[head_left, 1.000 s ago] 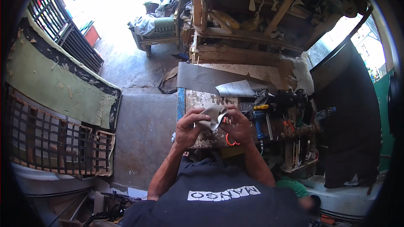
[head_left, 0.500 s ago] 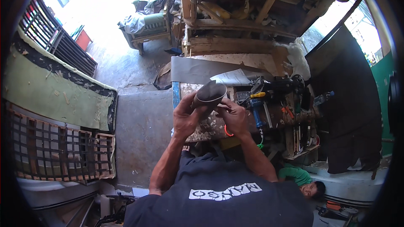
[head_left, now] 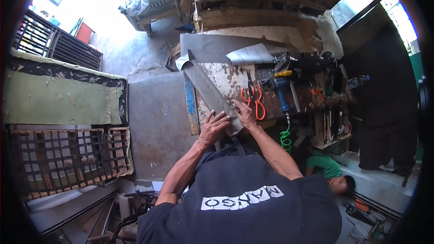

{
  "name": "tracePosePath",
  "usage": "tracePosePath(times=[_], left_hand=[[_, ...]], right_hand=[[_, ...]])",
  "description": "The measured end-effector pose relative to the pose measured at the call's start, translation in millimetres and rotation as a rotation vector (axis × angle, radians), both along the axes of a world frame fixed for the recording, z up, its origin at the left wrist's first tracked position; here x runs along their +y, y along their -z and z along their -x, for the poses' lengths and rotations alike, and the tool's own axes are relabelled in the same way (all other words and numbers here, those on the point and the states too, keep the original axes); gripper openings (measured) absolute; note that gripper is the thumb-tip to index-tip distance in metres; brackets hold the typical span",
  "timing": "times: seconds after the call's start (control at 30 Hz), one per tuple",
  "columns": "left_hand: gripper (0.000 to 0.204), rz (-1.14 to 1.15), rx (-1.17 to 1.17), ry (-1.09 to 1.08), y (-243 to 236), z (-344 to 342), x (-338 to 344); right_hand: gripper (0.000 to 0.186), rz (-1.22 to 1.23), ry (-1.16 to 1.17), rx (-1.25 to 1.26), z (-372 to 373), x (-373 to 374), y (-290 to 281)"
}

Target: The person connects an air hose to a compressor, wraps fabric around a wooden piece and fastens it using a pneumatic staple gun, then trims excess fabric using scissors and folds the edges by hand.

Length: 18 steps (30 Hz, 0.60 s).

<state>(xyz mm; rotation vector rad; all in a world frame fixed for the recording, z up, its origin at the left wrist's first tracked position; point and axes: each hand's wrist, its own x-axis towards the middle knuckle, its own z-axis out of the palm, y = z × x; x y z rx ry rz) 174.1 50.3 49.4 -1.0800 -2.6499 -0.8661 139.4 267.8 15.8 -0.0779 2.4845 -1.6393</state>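
Note:
A folded strip of grey upholstery-like material (head_left: 205, 83) lies slantwise over the worn table, its far end curled up to show a pale underside. My left hand (head_left: 214, 127) rests on the strip's near end with its fingers stretched out. At the strip's right edge, my right hand (head_left: 244, 114) has its fingers bent and pinches the material. Just right of that hand lie orange-handled scissors (head_left: 259, 99), and beyond them a blue air tool (head_left: 283, 95) with a green coiled hose (head_left: 285, 139).
A larger grey sheet (head_left: 203, 44) and a white paper (head_left: 250, 54) lie at the table's far side. Wooden frames (head_left: 253, 18) stand behind. A webbed frame (head_left: 68, 158) is at left. A person in a green shirt (head_left: 326, 164) is low at right.
The grey material was held up, rolled, in both hands; now it lies lengthwise on the table with my hands lower on it. The scissors have come into full view.

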Motion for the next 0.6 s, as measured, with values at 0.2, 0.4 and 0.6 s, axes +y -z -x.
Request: tracePosePath(times=[0.2, 0.4, 0.6], left_hand=[[0.033, 0.215, -0.119, -0.129, 49.2, -28.6, -22.7], [0.031, -0.12, -0.749, -0.445, 26.4, -46.8, -1.9], [0.027, -1.063, -2.049, -0.761, 21.0, -64.9, 61.5]], right_hand=[[0.043, -0.407, 0.237, 0.271, -29.4, 32.5, 45.5], [0.053, -0.851, 0.381, 0.281, -9.1, 63.7, 20.8], [0.042, -0.969, 0.245, 0.063, 15.5, 77.6, 4.7]])
